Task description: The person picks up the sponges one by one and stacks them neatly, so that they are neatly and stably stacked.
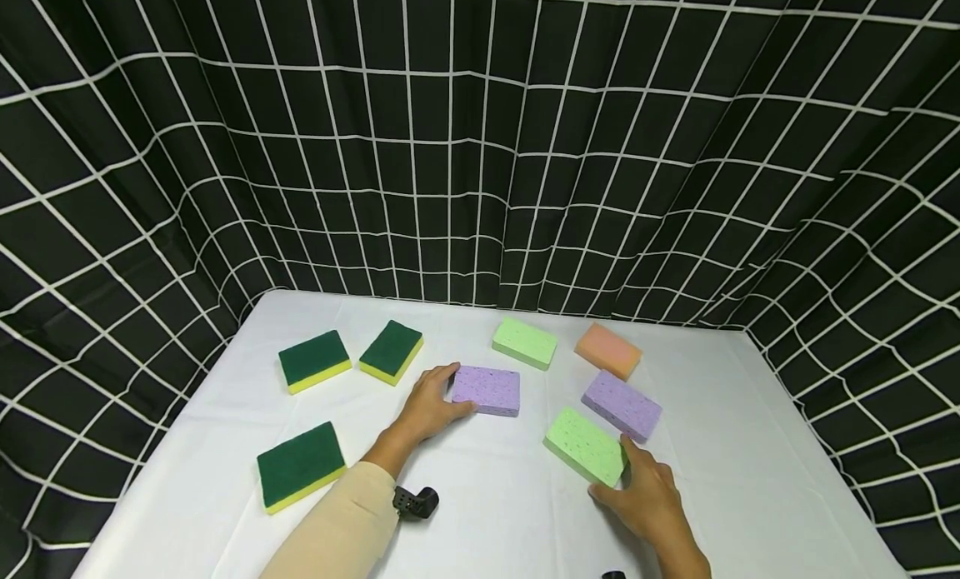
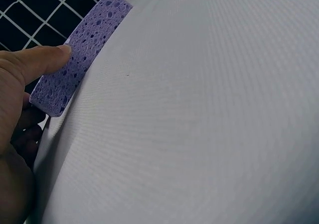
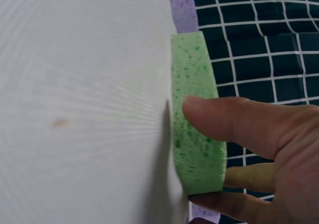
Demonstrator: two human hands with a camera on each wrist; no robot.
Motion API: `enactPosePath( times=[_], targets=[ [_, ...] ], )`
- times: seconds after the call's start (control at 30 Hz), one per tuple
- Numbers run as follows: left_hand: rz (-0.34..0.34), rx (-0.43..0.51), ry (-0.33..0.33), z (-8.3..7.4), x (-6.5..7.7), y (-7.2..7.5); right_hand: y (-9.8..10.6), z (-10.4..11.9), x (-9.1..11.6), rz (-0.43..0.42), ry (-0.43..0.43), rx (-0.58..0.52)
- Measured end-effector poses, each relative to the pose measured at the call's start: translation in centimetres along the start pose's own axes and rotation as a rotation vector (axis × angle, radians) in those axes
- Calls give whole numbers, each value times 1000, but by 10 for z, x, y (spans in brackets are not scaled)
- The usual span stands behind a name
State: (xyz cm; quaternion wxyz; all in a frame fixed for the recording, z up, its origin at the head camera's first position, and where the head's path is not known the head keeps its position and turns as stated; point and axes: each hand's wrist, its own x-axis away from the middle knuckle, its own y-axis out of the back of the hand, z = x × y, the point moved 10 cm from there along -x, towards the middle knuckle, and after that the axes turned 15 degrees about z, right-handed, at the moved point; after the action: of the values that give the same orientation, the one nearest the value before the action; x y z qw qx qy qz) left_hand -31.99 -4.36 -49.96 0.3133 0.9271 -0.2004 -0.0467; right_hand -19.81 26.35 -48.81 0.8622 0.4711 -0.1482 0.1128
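Observation:
Out over the middle of the white table, my left hand (image 1: 431, 407) holds the left end of a purple sponge (image 1: 487, 389). In the left wrist view the thumb presses on the pored side of that purple sponge (image 2: 92, 40). My right hand (image 1: 647, 494) pinches a light green sponge (image 1: 583, 446) at its right end, thumb on the near side. The right wrist view shows this green sponge (image 3: 192, 69) lying at the tabletop, with the thumb across its side. A second purple sponge (image 1: 622, 404) lies just behind it.
At the left lie three dark green and yellow scrub sponges: one at the back (image 1: 313, 358), one beside it (image 1: 392, 350), one nearer (image 1: 300, 462). Another light green sponge (image 1: 525, 342) and an orange sponge (image 1: 609, 351) lie at the back. A black gridded curtain (image 1: 480, 146) surrounds the table (image 1: 495, 512).

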Motion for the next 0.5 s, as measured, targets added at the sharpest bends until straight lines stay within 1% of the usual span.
enactPosePath(
  times=[0.1,0.27,0.4,0.5],
  targets=[
    [3,3,4,1,-1,0,0,0,-1,-5,-3,-6],
    [0,5,9,3,-1,1,4,2,-2,-31,25,-26],
    [1,8,10,3,-1,0,10,3,-1,-38,43,-51],
    [5,8,12,4,-2,-1,20,6,1,-56,76,-77]
  ],
)
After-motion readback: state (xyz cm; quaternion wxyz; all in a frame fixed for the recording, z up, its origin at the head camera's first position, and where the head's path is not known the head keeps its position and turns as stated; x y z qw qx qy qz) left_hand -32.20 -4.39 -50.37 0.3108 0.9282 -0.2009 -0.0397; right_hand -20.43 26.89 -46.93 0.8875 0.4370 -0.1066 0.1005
